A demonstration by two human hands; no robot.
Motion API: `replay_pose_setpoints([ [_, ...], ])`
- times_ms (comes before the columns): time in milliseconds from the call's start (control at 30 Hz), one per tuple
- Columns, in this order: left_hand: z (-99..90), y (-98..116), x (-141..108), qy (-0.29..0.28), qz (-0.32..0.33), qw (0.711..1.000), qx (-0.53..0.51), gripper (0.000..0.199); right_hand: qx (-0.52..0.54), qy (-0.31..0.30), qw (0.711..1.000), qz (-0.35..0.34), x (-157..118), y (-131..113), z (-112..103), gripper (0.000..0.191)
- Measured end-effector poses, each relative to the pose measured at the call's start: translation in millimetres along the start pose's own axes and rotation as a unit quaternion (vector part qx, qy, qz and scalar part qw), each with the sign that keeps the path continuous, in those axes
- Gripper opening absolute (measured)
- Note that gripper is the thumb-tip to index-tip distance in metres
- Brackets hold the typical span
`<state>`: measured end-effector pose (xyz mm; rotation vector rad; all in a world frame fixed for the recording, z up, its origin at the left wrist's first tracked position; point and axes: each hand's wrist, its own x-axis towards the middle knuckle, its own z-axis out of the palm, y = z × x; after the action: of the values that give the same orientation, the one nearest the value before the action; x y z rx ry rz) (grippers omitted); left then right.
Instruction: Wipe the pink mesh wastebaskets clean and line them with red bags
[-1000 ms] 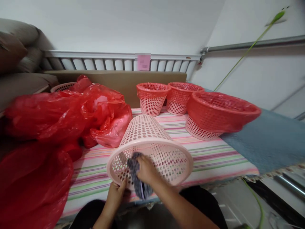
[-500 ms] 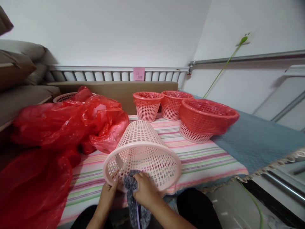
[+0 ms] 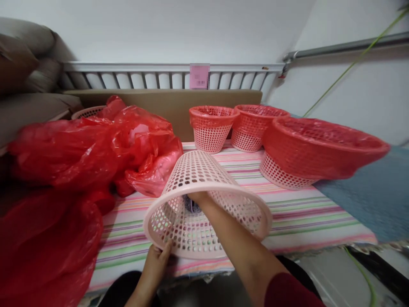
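Observation:
A pale pink perforated plastic basket (image 3: pixel 200 168) lies on its side, its round mouth turned toward me. My left hand (image 3: pixel 157 259) is closed on the lower left of the rim, thumb on the inner side. My right hand (image 3: pixel 198 197) reaches deep inside the basket and is closed on a dark grey knitted cloth (image 3: pixel 191 205), pressed near the basket's inner wall. The upper rim and wall hide part of the right hand and most of the cloth.
Crumpled red plastic bags (image 3: pixel 137 145) heap at the left. Red-lined baskets stand behind and to the right, the nearest one (image 3: pixel 289 170) being large in view. Beneath lies a striped cloth (image 3: pixel 294 213); a brown board (image 3: pixel 153 102) and a radiator (image 3: pixel 137 79) stand behind.
My right hand has carried the grey cloth from the basket's mouth deep inside. My left hand stays on the rim. The view has shifted, and the basket appears larger.

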<state>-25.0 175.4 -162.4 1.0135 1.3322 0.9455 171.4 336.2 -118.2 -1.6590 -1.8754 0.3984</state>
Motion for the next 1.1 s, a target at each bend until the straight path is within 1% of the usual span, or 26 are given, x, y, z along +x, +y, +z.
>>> replay_pose_setpoints([
  [67, 4.2, 3.7, -2.7, -0.002, -0.017, 1.0, -0.003, 0.052, -0.007, -0.005, 1.0, 0.01, 8.4, 1.3, 0.3, 0.05],
  [133, 7.9, 7.6, -5.4, 0.004, -0.022, 1.0, -0.009, 0.056, -0.02, -0.011, 1.0, 0.02, 7.7, -1.0, -0.7, 0.058],
  [200, 10.1, 10.4, -7.1, 0.012, -0.022, 0.999, -0.023, 0.067, -0.034, -0.021, 0.999, 0.029, -4.1, -7.2, -3.4, 0.062],
  [233, 10.7, 11.1, -7.5, 0.015, -0.021, 0.999, -0.029, 0.073, -0.042, -0.029, 0.998, 0.031, -14.8, -11.8, -5.3, 0.059],
  [300, 11.5, 10.8, -7.2, 0.021, -0.019, 0.999, -0.039, 0.08, -0.055, -0.043, 0.997, 0.029, -45.7, -23.3, -9.9, 0.046],
  [367, 12.6, 8.7, -6.0, 0.028, -0.017, 0.998, -0.045, 0.085, -0.065, -0.051, 0.996, 0.014, -85.9, -36.4, -14.8, 0.036],
  [467, 14.0, 6.4, -4.6, 0.023, -0.012, 0.999, -0.044, 0.085, -0.065, -0.06, 0.996, -0.022, -146.7, -53.7, -20.6, 0.04],
  [533, 12.4, 8.8, -4.5, 0.012, 0.0, 0.999, -0.04, 0.083, -0.061, -0.065, 0.996, -0.033, -175.0, -61.2, -22.5, 0.038],
  [567, 10.2, 11.7, -4.5, 0.008, 0.008, 0.999, -0.037, 0.081, -0.06, -0.065, 0.996, -0.032, -183.8, -63.6, -23.1, 0.036],
  [633, 3.0, 19.7, -4.8, 0.011, 0.02, 0.999, -0.029, 0.075, -0.063, -0.06, 0.996, -0.027, -191.5, -66.4, -24.5, 0.035],
  [700, -5.2, 27.0, -4.8, 0.025, 0.026, 0.999, -0.02, 0.071, -0.071, -0.061, 0.995, -0.027, -191.4, -67.0, -27.8, 0.036],
  [800, -9.3, 26.7, -4.4, 0.031, 0.032, 0.999, -0.024, 0.078, -0.093, -0.075, 0.993, -0.021, -191.5, -64.0, -36.5, 0.036],
  [867, -2.5, 17.9, -4.6, 0.03, 0.057, 0.997, -0.048, 0.08, -0.106, -0.084, 0.991, 0.008, -197.1, -59.3, -41.8, 0.035],
  [900, 3.1, 12.5, -5.1, 0.03, 0.072, 0.995, -0.061, 0.078, -0.107, -0.081, 0.991, 0.026, -201.0, -56.4, -43.2, 0.036],
  [967, 15.6, 3.3, -7.7, 0.029, 0.084, 0.993, -0.077, 0.072, -0.094, -0.06, 0.993, 0.046, -207.3, -50.4, -42.7, 0.04],
  [1033, 25.1, -1.0, -11.6, 0.013, 0.054, 0.996, -0.075, 0.071, -0.069, -0.035, 0.996, 0.041, -205.5, -44.6, -38.1, 0.043],
  [1100, 28.7, -0.8, -15.4, -0.007, 0.013, 0.998, -0.061, 0.076, -0.049, -0.02, 0.998, 0.024, -189.9, -38.8, -32.0, 0.045],
])
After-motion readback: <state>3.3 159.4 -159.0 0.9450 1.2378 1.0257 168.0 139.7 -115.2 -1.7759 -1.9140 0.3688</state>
